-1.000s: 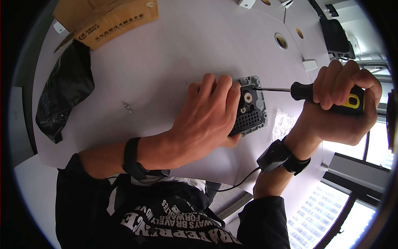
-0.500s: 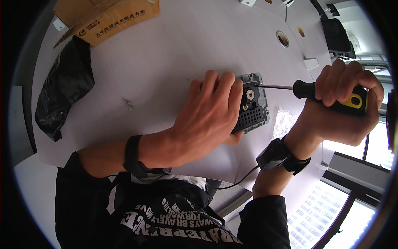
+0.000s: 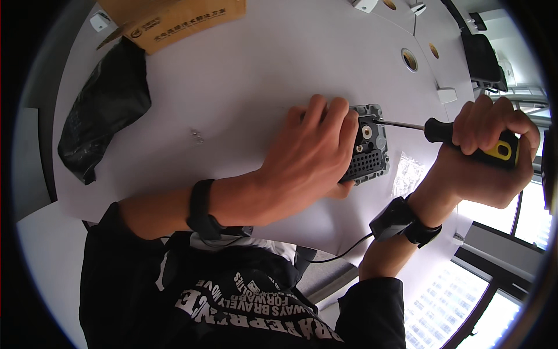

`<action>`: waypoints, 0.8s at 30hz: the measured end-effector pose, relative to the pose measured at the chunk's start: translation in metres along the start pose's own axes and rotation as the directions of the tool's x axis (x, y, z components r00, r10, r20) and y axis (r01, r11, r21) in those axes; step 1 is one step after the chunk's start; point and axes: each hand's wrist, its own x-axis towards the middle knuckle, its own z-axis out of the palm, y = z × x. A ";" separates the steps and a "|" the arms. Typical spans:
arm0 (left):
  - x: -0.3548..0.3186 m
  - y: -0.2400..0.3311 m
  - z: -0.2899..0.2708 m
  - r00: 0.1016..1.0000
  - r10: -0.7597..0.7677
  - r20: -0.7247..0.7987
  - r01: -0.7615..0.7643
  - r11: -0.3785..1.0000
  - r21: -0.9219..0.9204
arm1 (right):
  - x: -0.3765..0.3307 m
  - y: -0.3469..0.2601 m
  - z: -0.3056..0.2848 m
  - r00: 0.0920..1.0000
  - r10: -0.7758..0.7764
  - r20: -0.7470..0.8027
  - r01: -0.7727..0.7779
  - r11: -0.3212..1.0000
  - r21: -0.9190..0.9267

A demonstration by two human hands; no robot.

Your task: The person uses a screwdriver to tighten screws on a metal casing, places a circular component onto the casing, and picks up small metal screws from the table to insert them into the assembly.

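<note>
**Turning a screw on the grey switch block**

While you press the grey switch block (image 3: 367, 152) down on the white table (image 3: 250, 75), you look to be in the middle of turning a screw near its top edge. Your left hand (image 3: 311, 154) lies over the left side of the block and grips it, fingers curled on top. Your right hand (image 3: 485, 154) is wrapped tight around the black and yellow handle of the screwdriver (image 3: 465, 136), to the right of the block. Its thin metal tip touches the block's top right corner.

The next move, I think, needs a steady tip in the screw and a firm hold so the block cannot slide.

Far left of the block lies a black bag (image 3: 102, 110). Above that, a brown cardboard box (image 3: 174, 17) sits at the table's far edge. Just right of the block lies a small clear plastic bag (image 3: 408, 173). Left of the block, well apart, lie two tiny screws (image 3: 197, 136). Nothing stands in the way of the screwdriver.
</note>
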 end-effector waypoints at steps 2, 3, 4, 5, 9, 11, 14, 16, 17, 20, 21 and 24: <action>0.001 -0.004 -0.004 1.000 0.008 0.008 -0.008 1.000 0.005 | -0.001 -0.002 0.003 1.000 0.001 0.015 -0.001 1.000 0.004; 0.002 -0.006 -0.005 0.999 0.028 0.014 -0.028 1.000 -0.006 | -0.002 -0.004 0.002 1.000 0.005 0.028 -0.005 1.000 -0.011; 0.001 -0.007 -0.004 0.999 0.028 0.015 -0.028 1.000 0.000 | 0.001 0.004 -0.004 0.988 -0.100 0.117 0.102 0.995 -0.005; 0.000 -0.009 -0.003 0.999 0.040 0.012 -0.040 0.999 -0.020 | -0.001 0.002 -0.004 0.988 -0.105 0.116 0.106 0.994 -0.001; -0.002 -0.014 -0.007 0.996 0.076 0.048 -0.074 0.997 -0.036 | 0.001 -0.005 0.005 0.996 -0.079 0.049 0.082 0.993 -0.079; -0.007 -0.015 -0.010 0.996 0.088 0.025 -0.087 0.996 -0.026 | 0.007 -0.019 0.001 0.994 -0.099 -0.049 0.097 0.994 -0.053; -0.017 -0.013 -0.014 0.993 0.116 -0.036 -0.117 0.993 -0.014 | 0.021 -0.039 -0.012 0.995 -0.098 0.003 0.098 0.995 -0.023; -0.023 -0.009 -0.020 0.986 0.147 -0.073 -0.148 0.989 -0.013 | 0.027 -0.047 -0.009 0.990 -0.137 -0.008 0.137 0.989 -0.063; -0.027 -0.007 -0.026 0.986 0.157 -0.048 -0.160 0.986 -0.049 | 0.031 -0.049 -0.010 0.990 -0.128 -0.054 0.126 0.991 -0.036; -0.045 -0.001 -0.034 0.992 0.122 0.021 -0.121 0.991 -0.049 | 0.031 -0.047 -0.013 0.980 -0.137 -0.144 0.144 0.989 0.034; -0.048 0.001 -0.034 0.995 0.075 0.061 -0.074 0.997 -0.019 | 0.030 -0.046 -0.014 0.971 -0.153 -0.184 0.168 0.983 0.070; -0.048 0.007 -0.034 0.998 0.056 0.023 -0.056 0.998 0.027 | 0.029 -0.050 -0.013 0.969 -0.160 -0.187 0.171 0.984 0.046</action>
